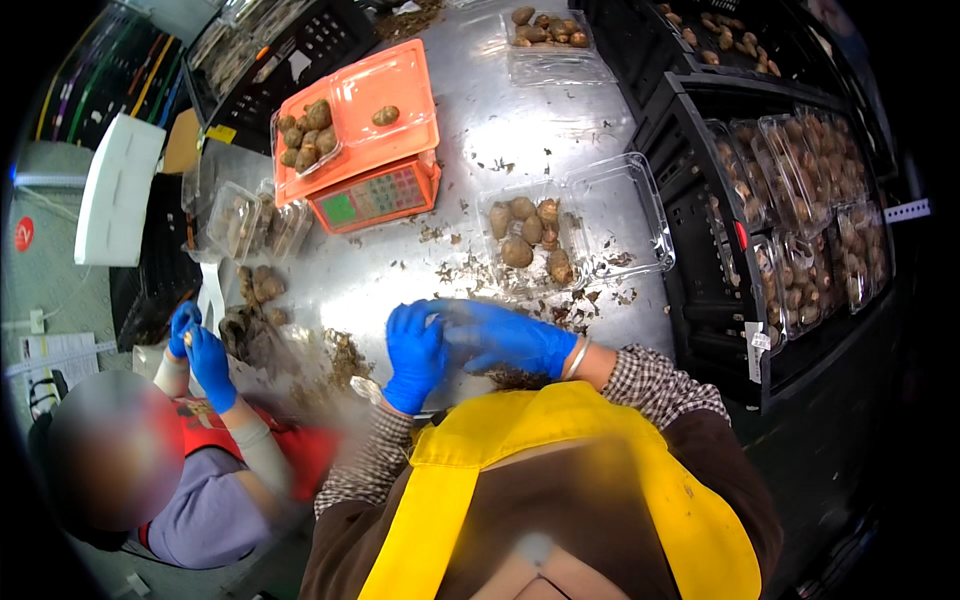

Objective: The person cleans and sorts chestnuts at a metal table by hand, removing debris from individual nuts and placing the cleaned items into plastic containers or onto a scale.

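Note:
In blue gloves, my left hand [413, 358] has curled fingers, with whatever may be inside hidden, and my right hand [505, 335] reaches leftward beside it, its fingers smeared by motion. Just beyond them lies an open clear clamshell box [620, 220] with several brown tubers [517, 253] in one half. Peel scraps [460, 274] are scattered around it on the steel table [475, 120]. Up and left, an orange scale [370, 200] carries another open clear box [365, 90], with several tubers heaped in one half and a single one in the other.
At right, black crates [705, 300] hold packed boxes of tubers [800, 170]. Another box [550, 30] stands at the back. Left are stacked clear boxes [235, 220], loose tubers [268, 285] and a white foam box [118, 190]. A co-worker's gloved hands [210, 365] hold a small pale item at lower left.

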Motion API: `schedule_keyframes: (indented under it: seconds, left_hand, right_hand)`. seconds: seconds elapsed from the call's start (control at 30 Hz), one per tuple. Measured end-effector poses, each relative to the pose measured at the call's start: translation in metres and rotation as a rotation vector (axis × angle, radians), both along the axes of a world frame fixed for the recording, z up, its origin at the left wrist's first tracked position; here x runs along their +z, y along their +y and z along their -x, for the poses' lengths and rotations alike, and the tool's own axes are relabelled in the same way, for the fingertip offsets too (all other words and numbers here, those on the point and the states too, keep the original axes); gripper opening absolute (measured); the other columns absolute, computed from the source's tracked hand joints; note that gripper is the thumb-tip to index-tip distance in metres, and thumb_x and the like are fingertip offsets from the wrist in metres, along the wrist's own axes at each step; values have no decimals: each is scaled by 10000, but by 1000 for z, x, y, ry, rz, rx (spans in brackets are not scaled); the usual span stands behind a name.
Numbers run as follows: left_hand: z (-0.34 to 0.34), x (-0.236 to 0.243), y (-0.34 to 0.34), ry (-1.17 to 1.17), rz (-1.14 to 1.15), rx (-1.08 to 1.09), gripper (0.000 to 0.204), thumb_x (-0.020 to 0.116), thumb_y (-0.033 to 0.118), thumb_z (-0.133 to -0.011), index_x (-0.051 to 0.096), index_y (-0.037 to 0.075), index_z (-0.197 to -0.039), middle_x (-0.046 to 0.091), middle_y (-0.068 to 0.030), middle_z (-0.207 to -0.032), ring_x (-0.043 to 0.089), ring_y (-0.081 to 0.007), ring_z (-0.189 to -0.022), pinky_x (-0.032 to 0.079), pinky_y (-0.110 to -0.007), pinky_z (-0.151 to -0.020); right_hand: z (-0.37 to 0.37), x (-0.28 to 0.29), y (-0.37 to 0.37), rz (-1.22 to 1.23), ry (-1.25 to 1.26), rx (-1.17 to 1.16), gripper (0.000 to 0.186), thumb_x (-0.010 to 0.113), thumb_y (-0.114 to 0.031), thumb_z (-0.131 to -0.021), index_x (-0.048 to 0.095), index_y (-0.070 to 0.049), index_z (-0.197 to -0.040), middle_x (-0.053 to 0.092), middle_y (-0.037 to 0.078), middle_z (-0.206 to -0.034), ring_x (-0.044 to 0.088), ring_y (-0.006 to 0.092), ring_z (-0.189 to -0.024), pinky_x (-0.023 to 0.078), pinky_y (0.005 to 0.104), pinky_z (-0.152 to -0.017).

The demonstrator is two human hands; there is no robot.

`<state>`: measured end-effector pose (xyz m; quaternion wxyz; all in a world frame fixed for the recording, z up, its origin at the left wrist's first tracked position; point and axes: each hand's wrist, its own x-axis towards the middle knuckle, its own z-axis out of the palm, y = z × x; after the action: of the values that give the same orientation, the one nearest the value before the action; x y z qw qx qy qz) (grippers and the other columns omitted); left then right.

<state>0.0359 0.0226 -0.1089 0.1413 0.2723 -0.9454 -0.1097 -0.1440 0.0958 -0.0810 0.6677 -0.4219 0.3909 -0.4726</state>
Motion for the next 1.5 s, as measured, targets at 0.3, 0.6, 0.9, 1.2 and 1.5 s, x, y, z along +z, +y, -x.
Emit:
schedule_keyframes:
  seconds: [0.3, 0.6, 0.9, 1.2, 1.5]
  left_hand:
    - [16, 0, 6, -25, -56, 56, 201, 627, 107, -683, 577, 66, -873, 539, -97, -769, 518, -256, -717, 417, -364, -667]
    - [69, 47, 15, 479, -774, 211, 526, 666, 201, -740, 454, 48, -1196, 564, -130, -851, 568, -247, -739, 463, -305, -668]
    - [82, 42, 26, 349, -658, 51, 652, 675, 99, -730, 362, 62, -1300, 584, -109, -962, 581, -151, -786, 470, -250, -690]
    - [72, 42, 23, 651, -1107, 87, 627, 648, 60, -746, 360, 51, -1303, 520, -111, -1128, 541, -133, -844, 450, -250, -735]
    - [75, 63, 24, 354, -626, 99, 641, 692, 57, -696, 401, 53, -1267, 542, -91, -1034, 543, -180, -898, 452, -284, -760]
  right_hand:
    - [65, -31, -27, 353, 1476, -365, 307, 564, -75, -695, 534, -77, -1001, 536, 129, -851, 567, 294, -792, 481, 392, -642]
    - [64, -12, -19, 41, 385, -382, 422, 713, -192, -712, 535, -21, -1054, 594, 55, -925, 563, 121, -836, 481, 266, -725]
    - [45, -11, -3, 118, 336, -661, 180, 554, -154, -842, 576, -9, -738, 456, -31, -637, 390, 49, -615, 345, 208, -544]
    - [54, 16, -1, -266, 22, -542, 156, 524, -144, -864, 607, -11, -872, 506, 6, -613, 463, 68, -563, 401, 201, -541]
    - [47, 9, 1, 296, 586, -583, 154, 671, -115, -737, 569, -7, -777, 482, 27, -637, 466, 99, -585, 395, 232, -532]
